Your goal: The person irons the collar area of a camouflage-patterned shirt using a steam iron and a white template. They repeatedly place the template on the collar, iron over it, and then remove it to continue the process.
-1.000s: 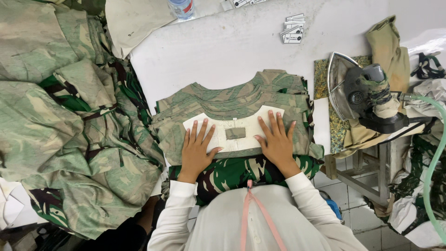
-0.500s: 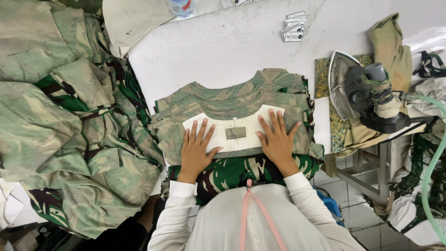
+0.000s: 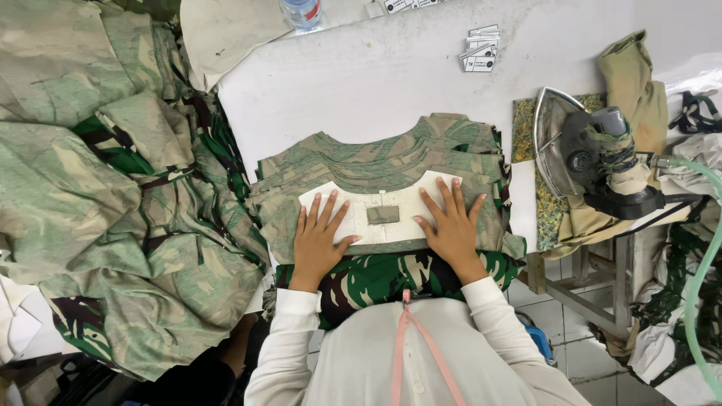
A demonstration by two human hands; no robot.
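Camouflage shirt (image 3: 391, 162), folded and topping a small stack of like garments, lies on the white worktop (image 3: 361, 83) directly before the person, with a pale folding board (image 3: 380, 214) laid across its near half. Both hands press flat on that board: the left hand (image 3: 320, 240) rests on its left end and the right hand (image 3: 451, 225) on its right end, fingers (image 3: 325, 210) spread wide and straight, pinching nothing. Between the two hands a small grey patch (image 3: 383, 215) shows at the middle of the board. Judging by the flat palms and the squared edges of the fabric, the step in hand looks like pressing the fold down around the board; the next move would seem to call for keeping the layers from slipping while the board is freed or the near end of darker green camouflage cloth (image 3: 383, 278) is dealt with. Outward to the left, a large heap of loose camouflage garments (image 3: 105, 203) spills over the worktop's edge. To the right, well apart from the hands, a steam iron (image 3: 594, 154) stands on a patterned pad (image 3: 530, 150), a pale green hose (image 3: 703, 263) trailing from it. At the far side sit a small pile of card tags (image 3: 480, 51) and the base of a clear bottle (image 3: 302, 13).
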